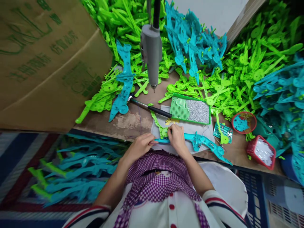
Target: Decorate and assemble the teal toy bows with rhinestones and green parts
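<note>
A long blue plastic toy bow part (201, 139) lies along the table's front edge, before my body. The fingers of my left hand (142, 144) are closed on its left end. Further right, my right hand (176, 135) is wrapped around the same part and hides a stretch of it. Against it, between my hands, sits a green plastic piece (163, 131) with a narrow arm reaching away from me. Just beyond is a hammer (152, 108) with a black grip, its head touching another blue part (124, 82). A grey power screwdriver (152, 53) hangs above.
A green tray (174, 109) of small metal screws stands behind my right hand. At right are an orange basket (253, 128) and a red basket (249, 147) with small pieces. Green and blue parts heap at the back; a cardboard box (52, 69) blocks the left.
</note>
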`<state>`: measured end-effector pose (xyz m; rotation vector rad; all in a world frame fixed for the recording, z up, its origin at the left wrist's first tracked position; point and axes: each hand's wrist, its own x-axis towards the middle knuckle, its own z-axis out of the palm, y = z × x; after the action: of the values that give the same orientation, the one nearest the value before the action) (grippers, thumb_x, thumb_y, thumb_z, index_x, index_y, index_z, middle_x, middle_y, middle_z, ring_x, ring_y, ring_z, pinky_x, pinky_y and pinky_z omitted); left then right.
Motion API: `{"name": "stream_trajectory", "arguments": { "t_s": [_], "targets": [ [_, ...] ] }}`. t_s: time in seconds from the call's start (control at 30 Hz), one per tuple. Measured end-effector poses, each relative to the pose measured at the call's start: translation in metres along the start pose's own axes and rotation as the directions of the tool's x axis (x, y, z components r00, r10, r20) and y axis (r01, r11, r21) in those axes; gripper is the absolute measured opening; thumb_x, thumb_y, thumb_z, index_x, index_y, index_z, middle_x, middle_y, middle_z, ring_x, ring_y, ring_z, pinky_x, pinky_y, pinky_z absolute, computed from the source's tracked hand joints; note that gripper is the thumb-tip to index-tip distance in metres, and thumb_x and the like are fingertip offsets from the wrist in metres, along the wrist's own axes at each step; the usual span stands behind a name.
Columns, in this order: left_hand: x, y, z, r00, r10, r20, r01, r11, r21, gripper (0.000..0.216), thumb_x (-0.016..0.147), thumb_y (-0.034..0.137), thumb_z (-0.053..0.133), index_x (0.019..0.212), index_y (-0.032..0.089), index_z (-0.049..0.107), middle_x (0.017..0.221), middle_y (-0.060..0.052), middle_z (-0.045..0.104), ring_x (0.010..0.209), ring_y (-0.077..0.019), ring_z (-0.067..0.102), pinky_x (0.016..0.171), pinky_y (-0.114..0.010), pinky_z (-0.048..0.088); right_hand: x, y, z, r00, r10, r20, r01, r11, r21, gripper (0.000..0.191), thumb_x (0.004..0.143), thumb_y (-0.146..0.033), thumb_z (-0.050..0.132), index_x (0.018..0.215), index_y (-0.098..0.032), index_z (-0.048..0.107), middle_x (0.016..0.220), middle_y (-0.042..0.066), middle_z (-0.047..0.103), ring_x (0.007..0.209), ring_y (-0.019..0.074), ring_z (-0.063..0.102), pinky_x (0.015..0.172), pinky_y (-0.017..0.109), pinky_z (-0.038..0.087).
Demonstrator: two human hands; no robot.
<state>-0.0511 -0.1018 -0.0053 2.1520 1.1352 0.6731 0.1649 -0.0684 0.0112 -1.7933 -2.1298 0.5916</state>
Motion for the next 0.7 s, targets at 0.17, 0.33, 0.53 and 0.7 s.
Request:
{"name": "stream_trajectory", "arguments": {
  "t_s": [0.17,0.33,0.53,0.7],
  "targets": [
    [-0.005,0.003,0.003,1.0,-0.002,0.0,0.002,1.0,0.009,0.021,0.099,0.018,0.051,0.078,0.021,0.049,0.079,-0.001,0.055,0.077,-0.0167,0.055,0.07,-0.027,0.041,-0.008,0.006,-0.008,0.999,0.012,0.033,-0.011,0.999,-0.031,0.017,0.099,-0.025,0.052,0.105,-0.02,0.068,0.12,0.013,0.066,0.112,0.0269,0.058,0.093,0.041,0.035],
    [-0.008,0.008,0.006,0.999,-0.007,0.033,0.006,1.0,0.023,0.017,0.096,0.016,0.053,0.08,0.02,0.054,0.078,-0.001,0.057,0.076,-0.0166,0.056,0.067,-0.025,0.039,-0.017,0.006,-0.039,0.995,-0.074,0.067,0.057,0.971,0.231,0.032,0.103,-0.037,0.048,0.128,-0.021,0.061,0.128,0.011,0.065,0.116,0.0223,0.061,0.097,0.037,0.042],
    [-0.008,0.009,0.01,0.997,-0.047,0.057,0.046,0.999,0.024,0.021,0.093,0.013,0.056,0.076,0.021,0.048,0.075,0.0,0.053,0.073,-0.0163,0.055,0.066,-0.025,0.037,0.018,-0.01,-0.061,0.97,-0.142,0.197,0.108,0.979,0.172,0.024,0.098,-0.031,0.06,0.116,-0.019,0.068,0.109,0.008,0.071,0.099,0.0205,0.066,0.089,0.033,0.047],
    [-0.008,0.012,0.008,0.998,-0.058,0.039,0.057,0.997,0.047,0.022,0.096,0.016,0.056,0.077,0.02,0.047,0.076,0.001,0.051,0.072,-0.0151,0.051,0.065,-0.026,0.034,0.027,0.006,-0.055,0.917,-0.301,0.259,0.25,0.945,0.212,0.026,0.095,-0.027,0.064,0.119,-0.018,0.068,0.118,0.009,0.07,0.111,0.022,0.064,0.096,0.034,0.046]
  ]
}}
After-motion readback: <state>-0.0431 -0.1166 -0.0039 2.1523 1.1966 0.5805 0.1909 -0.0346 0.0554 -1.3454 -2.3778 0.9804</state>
